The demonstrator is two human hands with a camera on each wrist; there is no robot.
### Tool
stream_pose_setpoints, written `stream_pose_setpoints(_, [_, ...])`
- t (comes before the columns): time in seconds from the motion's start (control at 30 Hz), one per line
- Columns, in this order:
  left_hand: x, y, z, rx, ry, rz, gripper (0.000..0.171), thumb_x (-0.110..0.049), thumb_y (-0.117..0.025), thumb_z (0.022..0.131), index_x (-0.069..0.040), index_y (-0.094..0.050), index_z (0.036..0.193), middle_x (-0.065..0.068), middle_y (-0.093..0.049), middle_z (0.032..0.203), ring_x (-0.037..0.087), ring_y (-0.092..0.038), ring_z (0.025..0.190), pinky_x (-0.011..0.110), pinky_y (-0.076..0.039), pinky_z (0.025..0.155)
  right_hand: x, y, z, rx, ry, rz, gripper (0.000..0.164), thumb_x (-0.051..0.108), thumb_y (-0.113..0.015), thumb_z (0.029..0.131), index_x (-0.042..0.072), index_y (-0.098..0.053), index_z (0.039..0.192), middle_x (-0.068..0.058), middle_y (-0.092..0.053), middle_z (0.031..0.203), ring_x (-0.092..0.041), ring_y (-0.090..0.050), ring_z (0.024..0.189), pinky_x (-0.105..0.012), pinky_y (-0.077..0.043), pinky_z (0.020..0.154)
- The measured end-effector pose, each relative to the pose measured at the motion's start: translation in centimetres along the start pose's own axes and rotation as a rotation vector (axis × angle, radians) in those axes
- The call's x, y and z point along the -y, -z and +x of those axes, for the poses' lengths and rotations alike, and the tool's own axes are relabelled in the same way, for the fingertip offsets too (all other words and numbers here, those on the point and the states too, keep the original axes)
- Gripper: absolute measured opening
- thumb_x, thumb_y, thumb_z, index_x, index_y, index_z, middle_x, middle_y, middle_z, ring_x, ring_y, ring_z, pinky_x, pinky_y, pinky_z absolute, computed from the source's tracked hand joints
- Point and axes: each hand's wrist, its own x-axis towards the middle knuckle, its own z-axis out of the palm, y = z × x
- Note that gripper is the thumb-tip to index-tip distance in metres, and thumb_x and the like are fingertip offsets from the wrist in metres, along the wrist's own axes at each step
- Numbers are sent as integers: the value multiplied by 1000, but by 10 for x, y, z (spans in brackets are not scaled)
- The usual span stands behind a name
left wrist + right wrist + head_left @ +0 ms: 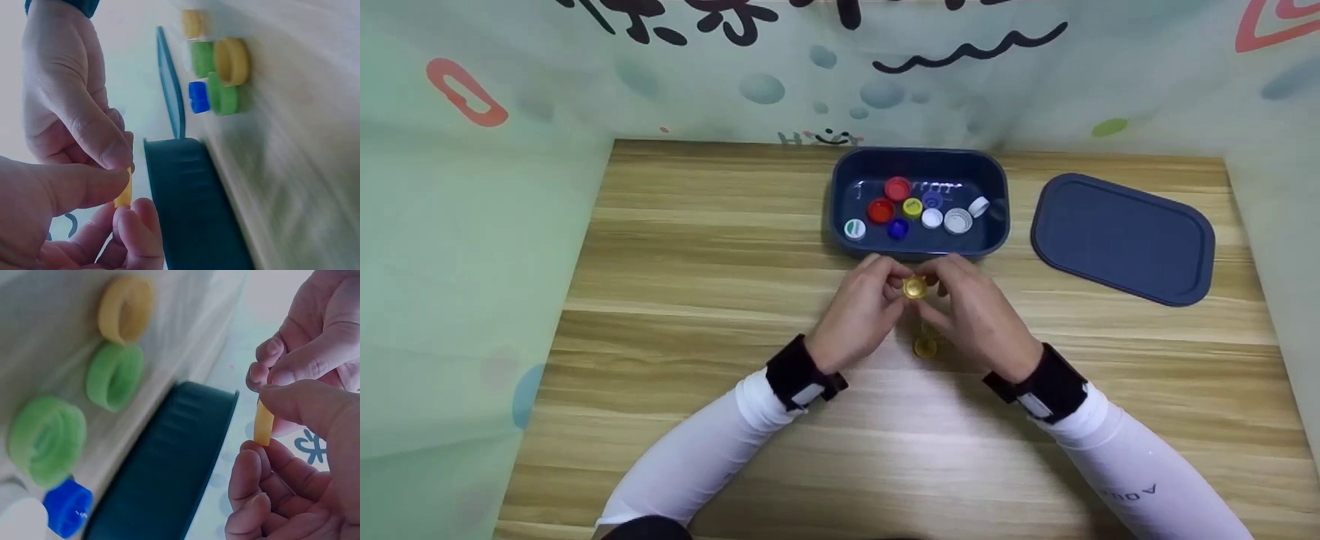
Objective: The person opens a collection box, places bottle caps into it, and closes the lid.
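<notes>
Over the table just in front of the box, my left hand (855,311) and right hand (982,315) meet at a small yellow bottle cap (915,287). Both wrist views show thumbs and fingers of the two hands pinching this yellow cap by its rim, edge-on. Below the hands another yellow cap (925,346) lies on the table. Green caps (115,377), a blue cap (68,508) and a partly seen white cap (22,517) also lie there. In the head view the hands hide most of these. A further yellow cap (192,23) shows in the left wrist view.
Behind the hands stands a dark blue box (840,176) holding several caps, among them a red cap (897,189) and a white cap (958,220). Its dark blue lid (1125,240) lies on the table to the right. A printed cloth (810,97) hangs behind.
</notes>
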Motion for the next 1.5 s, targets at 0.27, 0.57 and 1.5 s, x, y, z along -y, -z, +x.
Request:
stream_pose_setpoints(0.27, [-11, 11, 25, 41, 76, -119, 36, -2, -74, 97, 2, -65, 131, 11, -63, 117, 18, -66, 101, 22, -55, 88, -8, 13, 20, -75, 10, 36, 31, 4, -82, 91, -2, -67, 118, -12, -66, 105, -24, -62, 92, -38, -57, 80])
stream_pose_setpoints(0.57, [-11, 18, 55, 91, 177, -366, 49, -3, -68, 102, 4, -51, 147, 18, -61, 139, 25, -63, 127, 24, -53, 101, -25, 22, 51, -98, -131, 76, 32, 3, -75, 94, -4, -67, 124, -17, -70, 112, -30, -70, 97, -43, -59, 85])
stream_pose_setpoints(1.5, [-3, 6, 6, -26, -17, -99, 47, -8, -77, 96, -1, -59, 139, 13, -59, 126, 25, -58, 110, 33, -56, 90, -20, 28, -10, -158, 17, -38, 36, 2, -77, 92, -3, -68, 127, -16, -69, 111, -34, -62, 100, -44, -50, 89])
